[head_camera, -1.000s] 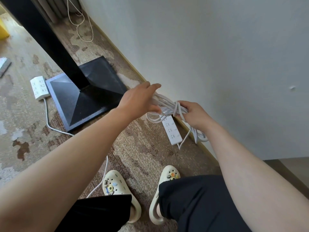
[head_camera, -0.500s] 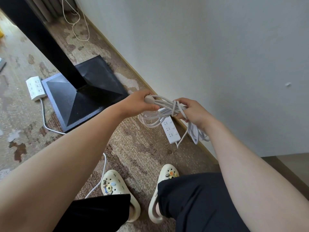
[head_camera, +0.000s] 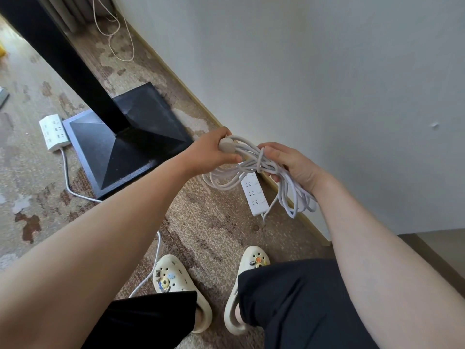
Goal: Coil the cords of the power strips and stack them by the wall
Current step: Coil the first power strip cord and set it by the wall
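Head view: left hand (head_camera: 214, 152) pinches the plug (head_camera: 226, 144), right hand (head_camera: 289, 165) grips the coiled cord (head_camera: 251, 162); the power strip (head_camera: 254, 192) dangles below, long axis toward the feet, beside the wall (head_camera: 327, 84).

1. An indoor room, perhaps an office or a hotel room; which one cannot be told.
2. Worn patterned carpet (head_camera: 206, 222) meets a plain white wall (head_camera: 327, 71).
3. A black pedestal base (head_camera: 120, 152) stands on it.
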